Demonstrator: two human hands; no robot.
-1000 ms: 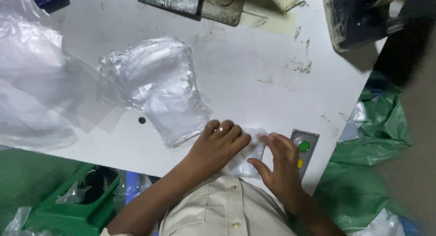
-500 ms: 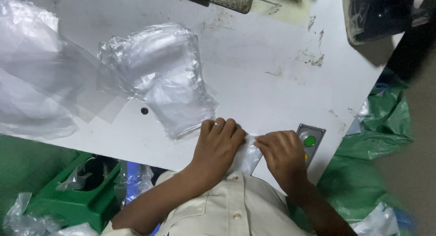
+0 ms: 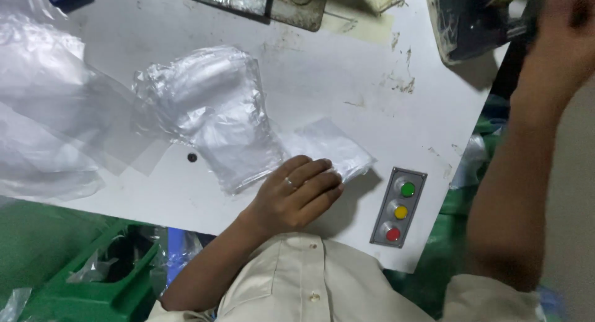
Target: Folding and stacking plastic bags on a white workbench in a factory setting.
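Clear plastic bag (image 3: 328, 147) lies flat on the white tabletop (image 3: 310, 92), just beside a crumpled bag pile (image 3: 211, 111). Left hand (image 3: 294, 195) presses its near edge, fingers (image 3: 313, 176) flat and together. Right hand (image 3: 567, 30) is raised, blurred; its fingers cannot be told.

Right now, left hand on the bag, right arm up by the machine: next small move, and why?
Probably bring the right hand back down to the bag. The left hand only pins its near edge flat on the table; the rest lies loose, and the right hand is raised, blurred, away from it.
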